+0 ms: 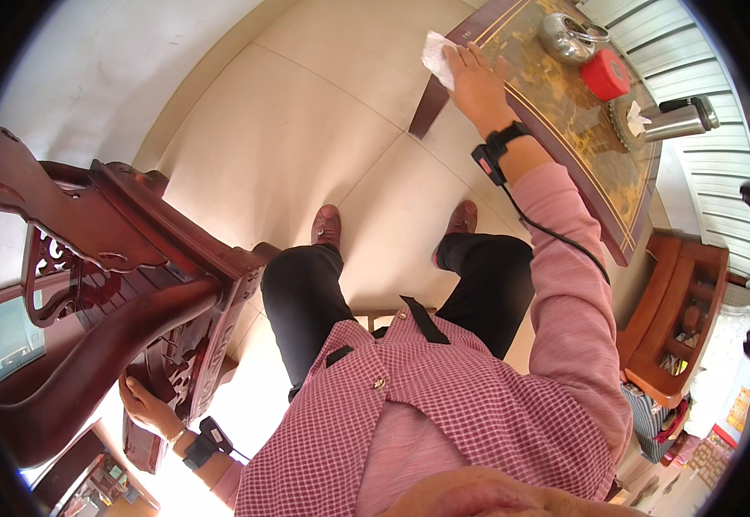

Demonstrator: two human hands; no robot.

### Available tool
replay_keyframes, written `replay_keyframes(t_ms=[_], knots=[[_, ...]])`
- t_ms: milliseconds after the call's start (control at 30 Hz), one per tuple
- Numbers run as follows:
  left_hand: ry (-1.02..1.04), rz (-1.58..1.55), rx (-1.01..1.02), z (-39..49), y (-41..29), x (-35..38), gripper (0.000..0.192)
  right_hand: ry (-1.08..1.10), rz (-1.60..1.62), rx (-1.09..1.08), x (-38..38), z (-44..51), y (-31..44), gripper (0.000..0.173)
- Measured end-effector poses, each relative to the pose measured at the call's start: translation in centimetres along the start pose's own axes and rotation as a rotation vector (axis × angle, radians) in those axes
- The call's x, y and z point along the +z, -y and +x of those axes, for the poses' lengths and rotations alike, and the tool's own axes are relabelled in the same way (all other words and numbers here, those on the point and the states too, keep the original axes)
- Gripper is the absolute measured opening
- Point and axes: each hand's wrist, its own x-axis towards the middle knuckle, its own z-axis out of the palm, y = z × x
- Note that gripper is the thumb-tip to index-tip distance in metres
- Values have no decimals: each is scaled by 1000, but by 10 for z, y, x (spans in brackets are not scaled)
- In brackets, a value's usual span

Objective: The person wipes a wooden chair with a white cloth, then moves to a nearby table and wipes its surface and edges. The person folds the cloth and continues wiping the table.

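My right hand point(476, 81) holds a crumpled white cloth or tissue point(438, 60) under its fingers, at the near edge of the table point(569, 136) at the upper right. The tabletop has a dark red rim and a mottled gold-brown panel. Low at the left, my left hand point(150, 407) is beside the carved dark wooden chair point(155, 316), below its curved armrest; its fingers are slightly bent and it holds nothing visible. Whether it touches the wood I cannot tell.
On the table stand a shiny metal pot point(566, 40), a red round container point(605, 74), a glass dish point(624, 123) with white tissue and a steel flask point(675, 123). An orange-brown wooden cabinet point(663, 316) stands at the right. A white wall point(103, 71) rises at the upper left.
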Motion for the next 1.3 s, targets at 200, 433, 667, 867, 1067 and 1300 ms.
replay_keyframes(t_ms=[200,433,667,867,1067,1300], knots=[[18,-5,19,-1,4,-2,51,54,-70,-52,0,42,32,50],[21,1,19,4,9,2,54,24,126,-10,-13,6,-2,55],[47,49,48,6,5,0,55,243,214,557,-41,-127,-133,66],[33,99,60,10,10,5,55,256,-48,959,-84,-281,-236,70],[55,95,32,11,13,6,56,307,-17,949,-80,-312,-258,75],[10,104,62,14,11,5,59,247,273,628,-56,-308,-287,75]])
